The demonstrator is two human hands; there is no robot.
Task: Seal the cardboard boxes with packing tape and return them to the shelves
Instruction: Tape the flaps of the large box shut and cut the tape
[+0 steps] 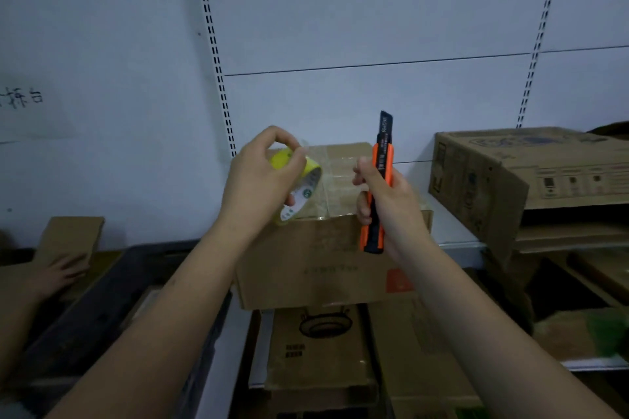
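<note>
A brown cardboard box (316,262) sits on the shelf in front of me, its top flaps closed and covered with clear tape strips. My left hand (258,180) holds a roll of clear packing tape (299,185) with a yellow core above the box's left top edge, with a short tape end pinched between thumb and fingers. My right hand (384,204) grips an orange and black utility knife (377,187) upright, its tip pointing up, just right of the roll.
Another printed cardboard box (510,177) lies on the shelf at the right. More boxes (316,357) stand on the lower shelf. At the far left, another person's hand (58,274) rests on a cardboard box (71,238). White back panels with slotted uprights (218,68) stand behind.
</note>
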